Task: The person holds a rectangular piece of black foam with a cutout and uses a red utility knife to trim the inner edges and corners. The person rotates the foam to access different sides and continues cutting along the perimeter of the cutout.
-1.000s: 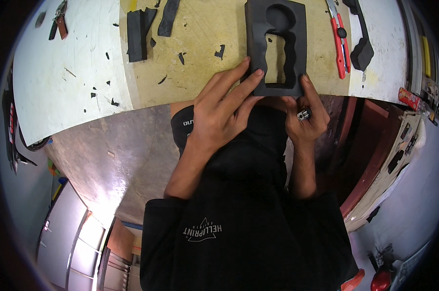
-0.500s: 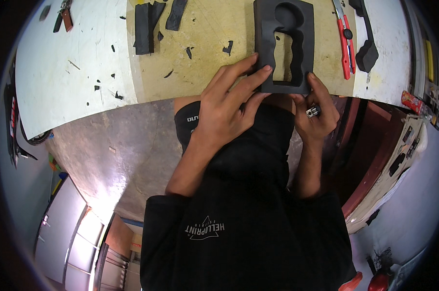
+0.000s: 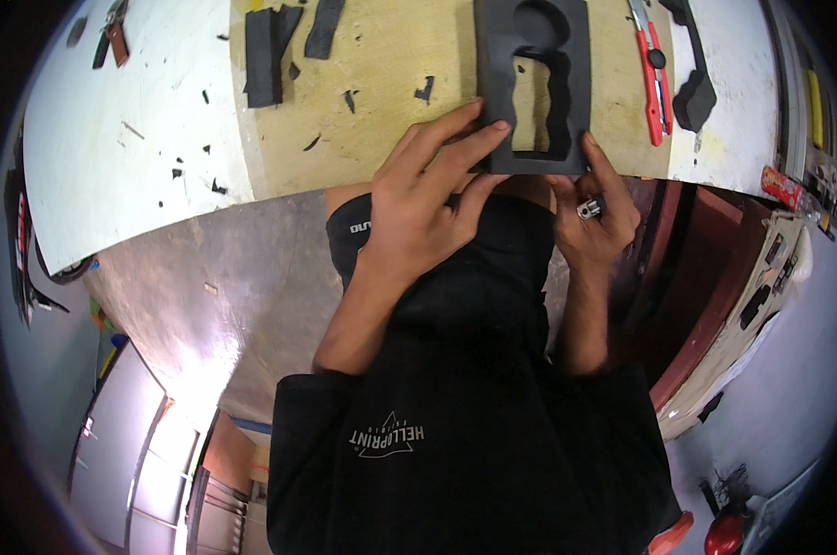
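A black rectangular foam block (image 3: 498, 88) lies at the near edge of the table, its long side pointing away from me. Cut into it are a round recess at the far end and a wavy-sided opening, through which the yellowish tabletop shows. My left hand (image 3: 428, 180) grips its near left corner, two fingers along the side and top, thumb at the front edge. At the near right corner, my right hand (image 3: 608, 222) is closed on the block between thumb and index finger; a chunky silver ring (image 3: 590, 209) sits on that hand.
A red utility knife (image 3: 655, 88) lies right of the block, beside a black cut-out foam piece (image 3: 693, 100). Black foam strips (image 3: 263, 60) and small scraps (image 3: 424, 89) are scattered to the left. A brown-handled tool (image 3: 116, 42) lies at the far left of the table (image 3: 86, 139).
The whole view has shifted slightly, so everything sits a little further left. Both hands keep the same hold on the foam block.
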A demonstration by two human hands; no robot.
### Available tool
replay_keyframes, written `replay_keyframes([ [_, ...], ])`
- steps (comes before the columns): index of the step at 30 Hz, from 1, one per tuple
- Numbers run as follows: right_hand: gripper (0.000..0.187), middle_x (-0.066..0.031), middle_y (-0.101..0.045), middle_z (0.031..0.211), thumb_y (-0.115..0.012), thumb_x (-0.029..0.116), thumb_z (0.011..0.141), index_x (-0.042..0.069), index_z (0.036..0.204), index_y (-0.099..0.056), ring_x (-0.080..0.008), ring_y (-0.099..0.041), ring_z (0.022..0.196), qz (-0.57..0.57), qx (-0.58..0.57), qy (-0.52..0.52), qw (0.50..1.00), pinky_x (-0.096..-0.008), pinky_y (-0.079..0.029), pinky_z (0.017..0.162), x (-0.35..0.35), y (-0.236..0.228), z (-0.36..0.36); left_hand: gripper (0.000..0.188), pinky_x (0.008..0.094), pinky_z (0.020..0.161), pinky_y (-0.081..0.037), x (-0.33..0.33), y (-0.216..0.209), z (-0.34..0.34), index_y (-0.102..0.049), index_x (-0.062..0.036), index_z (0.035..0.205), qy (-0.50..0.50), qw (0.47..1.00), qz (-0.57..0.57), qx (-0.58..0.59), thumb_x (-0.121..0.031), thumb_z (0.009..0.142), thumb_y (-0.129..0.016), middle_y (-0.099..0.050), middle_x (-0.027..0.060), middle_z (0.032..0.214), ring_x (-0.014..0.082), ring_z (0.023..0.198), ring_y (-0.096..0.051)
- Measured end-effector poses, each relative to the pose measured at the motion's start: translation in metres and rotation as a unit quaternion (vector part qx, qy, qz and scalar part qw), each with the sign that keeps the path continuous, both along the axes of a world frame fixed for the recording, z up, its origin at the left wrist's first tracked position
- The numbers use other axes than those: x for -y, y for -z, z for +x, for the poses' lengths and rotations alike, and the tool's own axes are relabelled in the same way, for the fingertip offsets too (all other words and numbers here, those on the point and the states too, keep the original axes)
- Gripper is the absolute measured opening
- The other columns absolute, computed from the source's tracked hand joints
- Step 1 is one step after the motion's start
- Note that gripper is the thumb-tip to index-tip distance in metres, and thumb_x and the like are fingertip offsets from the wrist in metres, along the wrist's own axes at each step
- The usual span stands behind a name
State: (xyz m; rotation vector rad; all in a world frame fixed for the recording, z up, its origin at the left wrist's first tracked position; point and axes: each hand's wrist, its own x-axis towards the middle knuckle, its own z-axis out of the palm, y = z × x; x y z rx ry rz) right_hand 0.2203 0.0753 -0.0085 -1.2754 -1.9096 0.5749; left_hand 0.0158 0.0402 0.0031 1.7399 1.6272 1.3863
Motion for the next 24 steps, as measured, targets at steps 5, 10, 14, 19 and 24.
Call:
replay_keyframes([
  [5,0.051,-0.0122,-0.069,0.088,-0.088,0.003,0.079,-0.002,0.128,-0.072,-0.0093,-0.059,0.06,0.033,-0.031,-0.017,0.999,-0.025,-0.046,0.054,-0.008,0.0,-0.002,0.045,0.0357,0.086,-0.059,0.0,0.004,0.004,-0.076,-0.0009,0.117,-0.014,1.0,0.006,0.012,0.003,0.073,-0.086,-0.072,0.0211,0.124,0.033,0.104,-0.073],
  [10,0.045,-0.0227,-0.074,0.119,-0.086,0.004,0.082,-0.003,0.124,-0.072,-0.0172,-0.072,0.077,0.034,-0.089,-0.039,0.995,-0.0259,-0.054,0.06,-0.011,0.002,-0.004,0.044,0.0334,0.075,-0.063,-0.002,0.005,0.004,-0.075,0.0013,0.116,-0.015,1.0,0.008,-0.024,0.003,0.074,-0.086,-0.072,0.0239,0.123,0.0334,0.101,-0.074],
  [14,0.043,-0.026,-0.072,0.123,-0.084,0.002,0.083,-0.004,0.124,-0.071,-0.0306,-0.076,0.107,0.03,-0.115,-0.044,0.992,-0.0313,-0.063,0.075,-0.011,0.005,-0.003,0.045,0.0366,0.084,-0.062,-0.001,0.008,0.005,-0.073,0.0042,0.118,-0.01,0.997,0.02,-0.07,0.003,0.075,-0.088,-0.072,0.0269,0.12,0.0363,0.105,-0.074],
  [19,0.046,-0.0258,-0.072,0.124,-0.085,0.007,0.081,-0.002,0.125,-0.072,-0.0339,-0.074,0.113,0.049,-0.117,-0.049,0.991,-0.0347,-0.065,0.08,-0.012,0.005,-0.002,0.047,0.0389,0.09,-0.06,0.002,0.012,0.002,-0.071,0.0057,0.119,-0.003,0.996,0.025,-0.086,0.002,0.076,-0.088,-0.072,0.0283,0.119,0.0374,0.108,-0.074],
  [24,0.048,-0.0213,-0.073,0.126,-0.085,0.011,0.081,0.003,0.127,-0.072,-0.0307,-0.076,0.108,0.058,-0.094,-0.043,0.993,-0.0344,-0.065,0.081,-0.012,0.007,0.0,0.045,0.0392,0.091,-0.059,0.003,0.009,0.002,-0.071,0.0056,0.119,-0.013,0.995,0.019,-0.095,0.001,0.076,-0.088,-0.072,0.0295,0.118,0.0384,0.109,-0.073],
])
